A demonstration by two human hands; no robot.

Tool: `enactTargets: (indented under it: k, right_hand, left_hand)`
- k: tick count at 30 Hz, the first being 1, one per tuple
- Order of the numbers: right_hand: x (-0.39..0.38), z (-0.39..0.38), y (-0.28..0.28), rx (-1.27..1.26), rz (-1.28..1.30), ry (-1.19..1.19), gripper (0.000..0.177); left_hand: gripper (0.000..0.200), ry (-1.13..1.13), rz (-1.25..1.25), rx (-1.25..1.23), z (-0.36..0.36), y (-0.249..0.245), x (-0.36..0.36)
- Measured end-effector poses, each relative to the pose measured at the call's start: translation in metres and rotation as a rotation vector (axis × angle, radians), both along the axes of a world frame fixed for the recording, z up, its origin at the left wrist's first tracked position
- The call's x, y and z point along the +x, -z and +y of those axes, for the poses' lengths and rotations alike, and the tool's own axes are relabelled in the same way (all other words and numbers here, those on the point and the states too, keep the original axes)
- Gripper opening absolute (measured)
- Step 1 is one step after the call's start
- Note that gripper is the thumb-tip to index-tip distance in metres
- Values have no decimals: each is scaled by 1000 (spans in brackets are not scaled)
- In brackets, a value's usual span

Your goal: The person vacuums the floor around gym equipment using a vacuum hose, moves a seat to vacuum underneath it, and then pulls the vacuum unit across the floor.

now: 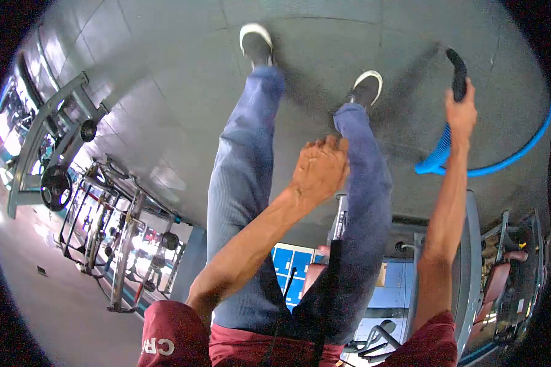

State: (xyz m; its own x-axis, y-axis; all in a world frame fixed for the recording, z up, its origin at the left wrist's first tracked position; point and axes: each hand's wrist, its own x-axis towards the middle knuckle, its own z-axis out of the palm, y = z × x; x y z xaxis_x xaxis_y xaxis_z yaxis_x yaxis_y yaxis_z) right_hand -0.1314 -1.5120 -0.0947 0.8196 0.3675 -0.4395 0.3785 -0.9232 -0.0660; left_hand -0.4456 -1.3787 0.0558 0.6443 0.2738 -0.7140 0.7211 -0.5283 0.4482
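Note:
My right hand [461, 116] is out to the right, its fingers wrapped around a black curved tube [457, 73] that looks like a vacuum hose handle. A blue ribbed hose [442, 150] runs from below that hand, bends sharply and loops over the floor to the right. In front of my right leg, my left hand [322, 165] is closed with its back towards me. Whether it has anything in it is hidden. Both my shoes, one the left shoe [255, 44], stand apart on the floor.
Dark tiled floor [183, 55] spreads around my feet. Gym machines with weight plates [56, 188] stand at the left. Blue lockers [291, 269] show between my legs. More machines with a reddish pad [494, 284] are at the lower right.

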Motion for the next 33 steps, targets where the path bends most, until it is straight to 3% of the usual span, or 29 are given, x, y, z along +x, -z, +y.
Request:
enactTargets:
  k: [2, 5, 8, 11, 13, 15, 18, 21, 24, 27, 30, 33]
  right_hand:
    - [0, -4, -9, 130, 35, -76, 64]
    - [-28, 17, -28, 199, 172, -126, 64]
    - [-96, 60, -25, 352, 225, -303, 66]
    - [-184, 116, -11, 146, 232, -512, 71]
    - [-247, 160, 1, 99, 294, -594, 74]
    - [-301, 204, 12, 88, 379, -644, 75]
    - [-363, 270, 24, 112, 411, -673, 71]
    - [-397, 319, 34, 175, 393, -645, 69]
    - [-418, 342, 44, 186, 341, -634, 68]
    - [-413, 340, 45, 122, 290, -666, 69]
    - [-403, 328, 38, 56, 317, -668, 69]
    - [-382, 316, 41, 76, 281, -728, 68]
  left_hand:
    - [29, -21, -116, 33, 4, -2, -8]
    - [29, -76, -83, -29, 1, 17, -38]
    - [29, -19, 139, -133, -15, 48, -102]
    - [29, 366, 497, -305, -22, 48, -152]
    - [29, 114, 420, -514, -4, 49, -149]
    - [27, -144, 155, -179, 3, 47, -138]
    - [27, -287, 41, -65, 19, 45, -141]
    - [30, -238, 71, 23, 2, 49, -162]
    - [32, -336, 73, -162, 15, 48, -162]
    - [31, -423, 38, -133, 19, 45, -159]
    - [34, -292, 118, -155, 29, 36, -155]
    - [38, -294, 54, 50, 16, 41, -159]
